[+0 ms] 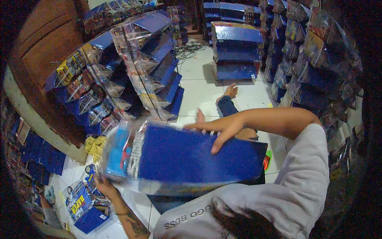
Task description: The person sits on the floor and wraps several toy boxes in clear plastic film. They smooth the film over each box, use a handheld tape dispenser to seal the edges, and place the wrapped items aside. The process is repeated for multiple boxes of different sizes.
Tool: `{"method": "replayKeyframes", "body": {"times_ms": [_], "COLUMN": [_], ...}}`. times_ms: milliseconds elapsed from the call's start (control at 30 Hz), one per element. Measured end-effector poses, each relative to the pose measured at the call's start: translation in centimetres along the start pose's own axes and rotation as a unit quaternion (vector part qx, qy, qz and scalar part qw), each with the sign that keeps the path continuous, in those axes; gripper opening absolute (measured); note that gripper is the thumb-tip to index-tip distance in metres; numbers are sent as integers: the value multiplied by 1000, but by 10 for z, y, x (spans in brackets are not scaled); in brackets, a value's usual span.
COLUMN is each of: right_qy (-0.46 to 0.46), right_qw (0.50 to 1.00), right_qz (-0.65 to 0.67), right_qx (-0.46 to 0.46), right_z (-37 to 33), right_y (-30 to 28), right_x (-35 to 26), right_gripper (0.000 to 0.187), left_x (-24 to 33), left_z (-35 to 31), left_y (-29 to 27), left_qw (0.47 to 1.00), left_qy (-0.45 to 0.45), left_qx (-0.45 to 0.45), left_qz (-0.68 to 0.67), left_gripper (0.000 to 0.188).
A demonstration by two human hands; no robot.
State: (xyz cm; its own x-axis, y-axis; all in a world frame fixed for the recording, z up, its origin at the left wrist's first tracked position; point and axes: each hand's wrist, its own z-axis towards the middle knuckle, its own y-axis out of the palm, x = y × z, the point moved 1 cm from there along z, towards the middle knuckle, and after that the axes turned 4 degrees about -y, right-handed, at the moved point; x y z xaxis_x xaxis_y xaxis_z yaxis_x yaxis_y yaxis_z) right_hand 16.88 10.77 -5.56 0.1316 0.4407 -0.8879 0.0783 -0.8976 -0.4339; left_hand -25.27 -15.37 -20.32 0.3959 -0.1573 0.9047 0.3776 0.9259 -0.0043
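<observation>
A large blue cardboard package [191,155] in clear plastic lies tilted across my lap. Its left end, with light-blue printed matter under the wrap, is smeared by motion. My right hand [225,133] grips the far edge, thumb flat on the blue face and fingers partly hidden over the edge. At the lower left corner, my left hand [105,188] holds the plastic-wrapped end from below. Beside that hand on the floor sits a blue and yellow package with toy wheels [81,205].
Stacks of plastic-wrapped blue packages stand at the left [147,63] and right [310,51]. A shorter blue stack [237,51] is ahead on white tiles. Black cables [191,49] lie near the back. A yellow cloth [95,146] rests by the door [43,55]; a foot [230,91] stretches forward.
</observation>
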Motion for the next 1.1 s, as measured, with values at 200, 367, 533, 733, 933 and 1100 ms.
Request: {"method": "replayKeyframes", "body": {"times_ms": [200,367,533,733,933,1100], "right_qy": [-84,-348,-551,-508,-547,-448], "right_qw": [936,708,487,406,432,452], "right_qz": [199,358,559,561,454,296], "right_qx": [278,500,383,512,555,713], "right_z": [-89,-73,-76,-119,-152,-176], "right_y": [0,35,56,-14,-124,-253], "right_x": [-3,90,169,183,157,138], "right_gripper": [107,89,75,53,60,62], "left_x": [341,412,391,301,139,203], "left_z": [132,121,82,-7,-103,-17], "left_y": [169,268,315,274,388,564], "left_qw": [958,856,853,913,890,857], "left_qy": [204,392,395,363,105,327], "left_qx": [-141,-324,-323,-169,-244,-354], "left_qz": [147,97,113,-77,-371,-181], "left_gripper": [59,74,85,99,106,65]}}
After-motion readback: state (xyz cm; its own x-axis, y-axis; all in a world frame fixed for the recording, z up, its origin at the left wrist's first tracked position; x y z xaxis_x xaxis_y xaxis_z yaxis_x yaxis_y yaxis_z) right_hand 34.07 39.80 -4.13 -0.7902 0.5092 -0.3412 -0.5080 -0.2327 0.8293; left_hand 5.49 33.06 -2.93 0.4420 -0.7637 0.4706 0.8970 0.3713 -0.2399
